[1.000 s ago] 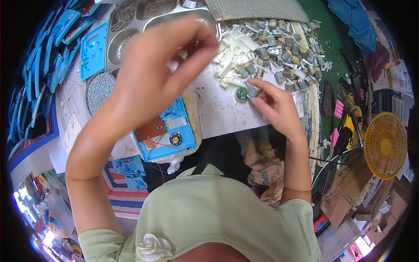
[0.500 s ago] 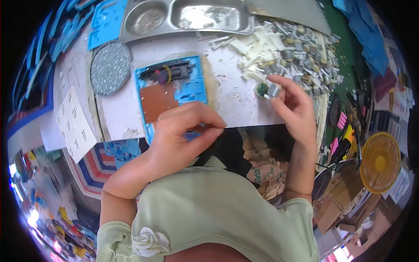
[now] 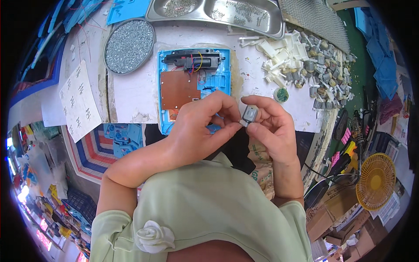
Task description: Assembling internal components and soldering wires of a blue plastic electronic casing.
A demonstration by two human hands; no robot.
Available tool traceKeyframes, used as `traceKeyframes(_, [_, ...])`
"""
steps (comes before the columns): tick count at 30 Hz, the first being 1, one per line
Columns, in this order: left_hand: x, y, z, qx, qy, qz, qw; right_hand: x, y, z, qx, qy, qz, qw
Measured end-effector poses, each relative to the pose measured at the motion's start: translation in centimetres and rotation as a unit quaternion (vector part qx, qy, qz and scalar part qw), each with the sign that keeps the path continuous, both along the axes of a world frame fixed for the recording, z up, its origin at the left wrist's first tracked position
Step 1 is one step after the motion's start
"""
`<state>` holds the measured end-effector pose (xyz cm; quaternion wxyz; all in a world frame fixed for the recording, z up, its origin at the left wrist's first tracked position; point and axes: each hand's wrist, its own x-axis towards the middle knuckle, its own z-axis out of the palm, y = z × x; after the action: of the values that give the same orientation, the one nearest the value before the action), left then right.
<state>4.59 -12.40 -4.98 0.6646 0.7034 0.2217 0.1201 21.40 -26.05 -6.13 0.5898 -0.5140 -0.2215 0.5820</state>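
The left hand bends inward, thumb and forefinger tips together; whether they grip anything I cannot tell. Facing it, the right hand pinches a small grey block near the table's front edge. It looks boxy, with a paler-patched face.

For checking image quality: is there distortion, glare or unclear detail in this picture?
Head view throughout: fisheye bends edges near the dark rim; the metal tray shows reflections; lower-left patches look washed out; fine details on the grey part in the right hand are unclear.
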Motion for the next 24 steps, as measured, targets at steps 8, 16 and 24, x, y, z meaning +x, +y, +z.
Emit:
traceKeyframes(8, [-0.5, 0.6, -1.0, 0.213, -0.138, 0.034, 0.967, 0.3, 1.3, 1.3, 0.19, -0.56, 0.007, 0.806])
traceKeyframes(16, [-1.8, 1.6, -0.4, 0.191, -0.132, 0.009, 0.973, -0.8, 1.8, 0.9, 0.243, -0.516, -0.021, 0.821])
traceKeyframes(24, [-2.4, 1.8, -0.1, 0.266, -0.123, 0.053, 0.955, -2.2, 2.2, 1.2, 0.169, -0.265, -0.008, 0.949])
